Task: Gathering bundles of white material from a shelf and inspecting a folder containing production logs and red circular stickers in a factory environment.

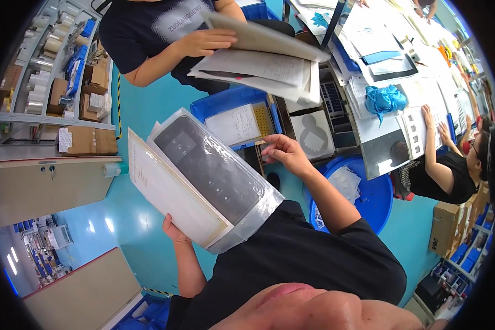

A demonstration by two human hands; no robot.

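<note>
My left hand (175,228) is closed on the lower edge of a cream-coloured folder (170,190), which lies open against my front. On the folder's right side rests a clear plastic sleeve (261,212) with a dark grey panel (212,165) inside, marked by small light spots and a paler rectangle. My right hand (286,154) hovers to the right of the sleeve, its fingers bent and apart, with nothing visible between them. Opposite me, a person's hand (206,43) holds a thick folder with papers (264,66).
A blue crate (203,107) with papers and a yellow piece stands beyond the sleeve. At right are a blue tub (377,192) and a worktable (377,148) bearing a crumpled blue bag (385,100); another person works there. Shelves with boxes (93,77) line the left.
</note>
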